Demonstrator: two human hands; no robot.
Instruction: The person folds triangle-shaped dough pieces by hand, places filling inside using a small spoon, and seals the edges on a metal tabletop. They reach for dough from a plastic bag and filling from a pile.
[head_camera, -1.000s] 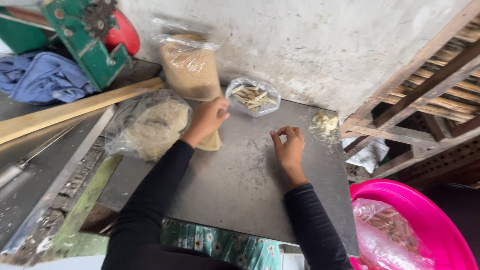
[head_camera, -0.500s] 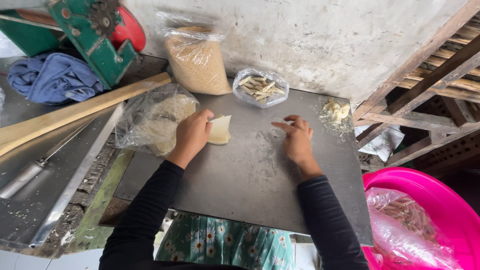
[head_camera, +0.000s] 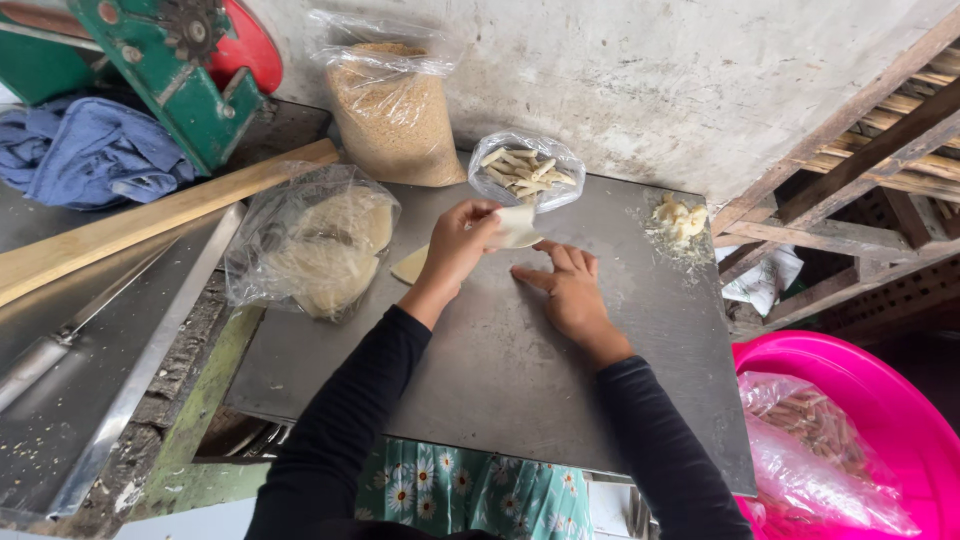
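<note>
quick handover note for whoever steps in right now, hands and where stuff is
Left hand: pinching a pale wrapper sheet, lifted off the metal board.
Right hand: flat on the board, holding nothing.
Second wrapper lies under the left hand.
Bag of wrappers at left; crumb bag and bag of sticks at the back; filling pile at right.
Done: sheet picked up.
Left: sheet not yet laid flat, no filling on it.
</note>
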